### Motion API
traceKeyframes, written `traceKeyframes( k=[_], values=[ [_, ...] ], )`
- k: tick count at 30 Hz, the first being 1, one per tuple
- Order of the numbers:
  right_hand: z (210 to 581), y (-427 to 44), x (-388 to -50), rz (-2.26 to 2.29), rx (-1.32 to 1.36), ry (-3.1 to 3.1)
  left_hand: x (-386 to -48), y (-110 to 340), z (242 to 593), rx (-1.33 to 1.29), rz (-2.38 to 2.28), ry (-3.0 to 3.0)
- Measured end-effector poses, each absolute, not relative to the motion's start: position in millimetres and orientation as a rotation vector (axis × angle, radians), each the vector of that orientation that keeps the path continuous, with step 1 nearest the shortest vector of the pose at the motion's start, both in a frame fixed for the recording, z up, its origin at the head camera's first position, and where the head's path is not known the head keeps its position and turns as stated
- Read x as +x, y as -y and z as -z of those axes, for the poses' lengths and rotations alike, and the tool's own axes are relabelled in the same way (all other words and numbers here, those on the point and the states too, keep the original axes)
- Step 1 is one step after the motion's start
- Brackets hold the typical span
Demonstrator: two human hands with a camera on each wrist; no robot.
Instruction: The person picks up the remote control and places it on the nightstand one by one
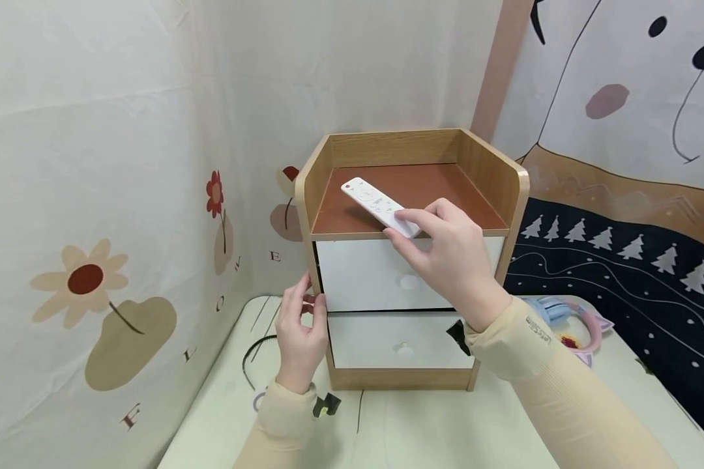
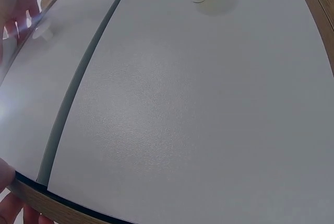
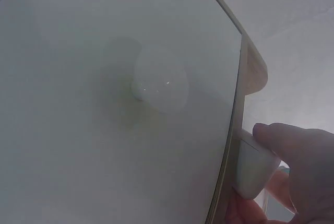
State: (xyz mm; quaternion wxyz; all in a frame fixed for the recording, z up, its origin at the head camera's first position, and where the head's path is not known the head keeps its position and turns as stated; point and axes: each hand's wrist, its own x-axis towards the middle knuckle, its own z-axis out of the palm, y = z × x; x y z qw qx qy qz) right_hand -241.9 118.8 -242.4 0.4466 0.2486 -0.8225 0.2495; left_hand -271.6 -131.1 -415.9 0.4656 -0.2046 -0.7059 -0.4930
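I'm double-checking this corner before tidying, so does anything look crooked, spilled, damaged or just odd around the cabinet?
Nothing stands out. The wooden cabinet stands upright, its upper drawer and lower drawer look closed, and the white remote in the right hand shows no visible damage. No spill shows either.

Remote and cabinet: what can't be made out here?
Head view: remote button markings, too small.
Head view: remote's held end, partly covered by right hand.
Head view: anything behind the drawer fronts, which block it.
Left wrist view: most of left hand, cut off at lower-left corner.
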Motion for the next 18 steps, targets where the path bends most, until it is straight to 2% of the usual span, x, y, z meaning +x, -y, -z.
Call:
traceKeyframes(
  k=[18],
  values=[
    [204,-98,-256,-0.572,0.455,2.448,-268,128,414,-0.487,1.219,1.723]
  ],
)
